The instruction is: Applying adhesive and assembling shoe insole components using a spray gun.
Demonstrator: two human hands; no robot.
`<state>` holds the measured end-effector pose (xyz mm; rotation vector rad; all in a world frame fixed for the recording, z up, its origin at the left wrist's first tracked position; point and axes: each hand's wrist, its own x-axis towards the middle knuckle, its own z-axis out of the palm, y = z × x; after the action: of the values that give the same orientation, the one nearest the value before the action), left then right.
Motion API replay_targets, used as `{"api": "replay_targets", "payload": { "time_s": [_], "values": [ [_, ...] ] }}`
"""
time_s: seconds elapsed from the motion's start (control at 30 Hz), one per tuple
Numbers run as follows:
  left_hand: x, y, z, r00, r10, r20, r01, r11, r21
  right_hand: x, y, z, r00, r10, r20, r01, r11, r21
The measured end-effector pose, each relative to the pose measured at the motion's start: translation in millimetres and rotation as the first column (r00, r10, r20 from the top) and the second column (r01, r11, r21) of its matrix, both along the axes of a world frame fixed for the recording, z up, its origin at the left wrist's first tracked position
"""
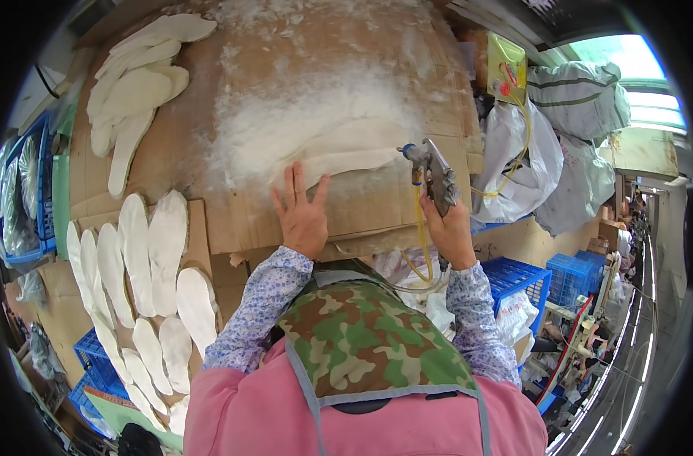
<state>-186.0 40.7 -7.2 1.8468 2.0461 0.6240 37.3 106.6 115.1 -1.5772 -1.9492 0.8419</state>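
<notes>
Gripping the gun (431, 171) in the right hand (449, 232): fingers wrapped round the handle, nozzle pointing left at the right end of the insole (354, 158). Left hand (301, 220) grasps nothing; spread flat, fingers at the insole's near left edge. Insole lies crosswise on the cardboard (278, 242), mid-bench, overlapping another pale piece, white overspray around it. Yellow hose (421, 232) hangs from the gun.

Containers: blue basket (47, 186) at far left holds clear plastic bags (29, 178). Blue crate (535, 281) just beside the right forearm has a white plastic bag (516, 313) in it. More blue crates (568, 275) farther right; contents too small to tell. Another blue crate (96, 356) lower left, partly hidden by the rows of insoles (137, 251). Yellow box (506, 57) upper right: red fitting (504, 89) at its front, yellow line (527, 133) running down from there. Closed white sacks (578, 99) sit next to it, contents hidden. Loose insole pile (145, 87), upper left of bench.
</notes>
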Motion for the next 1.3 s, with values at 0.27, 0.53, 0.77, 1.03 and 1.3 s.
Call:
{"api": "replay_targets", "payload": {
  "time_s": [0.27,0.53,0.77,1.03,1.3],
  "values": [
    [-4,-2,2,1.0,-0.01,0.029,0.009,1.0,0.02,10,6,-5,0.999,-0.047,0.02,0.046,0.998,0.044],
    [-9,-7,7,0.999,0.015,0.031,-0.014,1.0,-0.014,7,3,-9,0.998,-0.055,0.015,0.055,0.998,0.006],
    [-12,-8,7,1.0,0.016,0.017,-0.016,1.0,0.016,4,-4,-13,1.0,0.005,-0.029,-0.009,0.992,-0.128],
    [-15,-8,6,1.0,0.016,0.017,-0.016,1.0,0.001,11,7,-14,0.994,-0.082,-0.068,0.078,0.995,-0.066],
    [-14,-8,7,1.0,0.009,0.014,-0.009,1.0,0.003,16,12,-6,0.967,-0.171,-0.187,0.122,0.96,-0.251]
  ]
}}
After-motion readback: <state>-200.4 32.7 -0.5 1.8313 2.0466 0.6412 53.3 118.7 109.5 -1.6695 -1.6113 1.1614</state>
